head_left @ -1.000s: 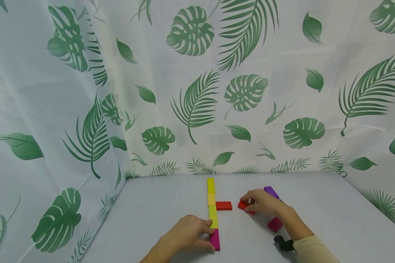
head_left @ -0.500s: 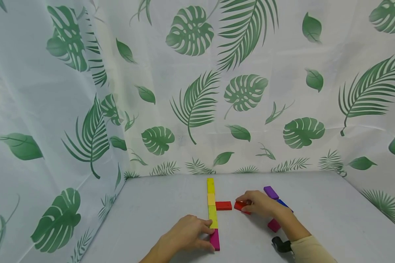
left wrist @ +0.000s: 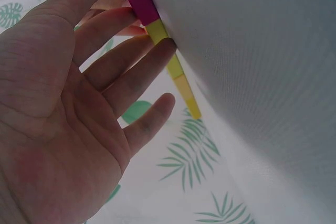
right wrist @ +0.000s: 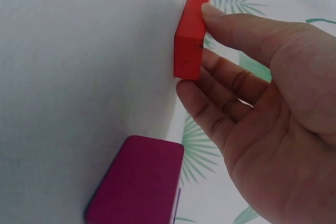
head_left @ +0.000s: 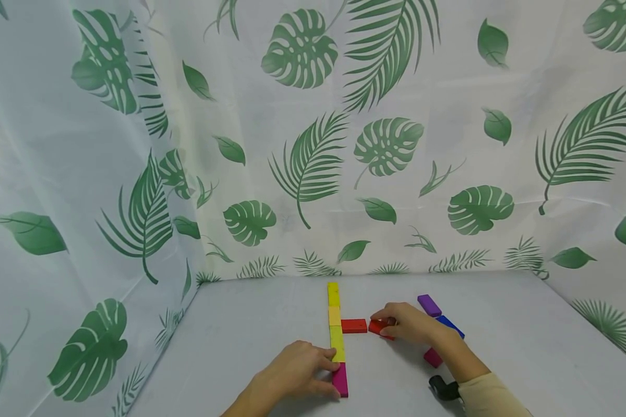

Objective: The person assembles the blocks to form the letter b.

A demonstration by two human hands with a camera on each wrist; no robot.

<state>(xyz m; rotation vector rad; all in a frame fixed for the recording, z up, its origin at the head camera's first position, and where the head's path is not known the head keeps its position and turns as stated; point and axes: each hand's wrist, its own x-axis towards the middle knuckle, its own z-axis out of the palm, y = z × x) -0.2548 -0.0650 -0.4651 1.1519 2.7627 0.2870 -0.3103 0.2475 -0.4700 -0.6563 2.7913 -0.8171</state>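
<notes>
Pinching away on the right! The right hand (head_left: pixel 408 324) has its thumb and fingers closed round a red block (right wrist: pixel 189 27), one long side to the thumb, the other to the fingertips. Straight ahead of those fingertips, to their left, lies a second red block (head_left: pixel 353 326), just beside the first; whether the ends meet, I can't tell. And over to the left hand (head_left: pixel 299 368), fingers spread and nearly straight, wrapped round nothing. One fingertip rests at the near yellow block (head_left: pixel 337 341), another by its join with the magenta block (head_left: pixel 340 379), and the thumb sits by that block's near end. Beyond these fingers the row runs on, a middle yellow block (head_left: pixel 334 316), then a far yellow block (head_left: pixel 334 294), end to end. Back to the right: past the pinching fingers, on the far side of the hand, a purple block (head_left: pixel 429 304) lies slanted, a blue block (head_left: pixel 450 326) just beside it, partly behind the wrist. Nearer than the fingers, a dark crimson block (head_left: pixel 433 357) peeks out beside the forearm, all on the pale tabletop (head_left: pixel 250 315).
</notes>
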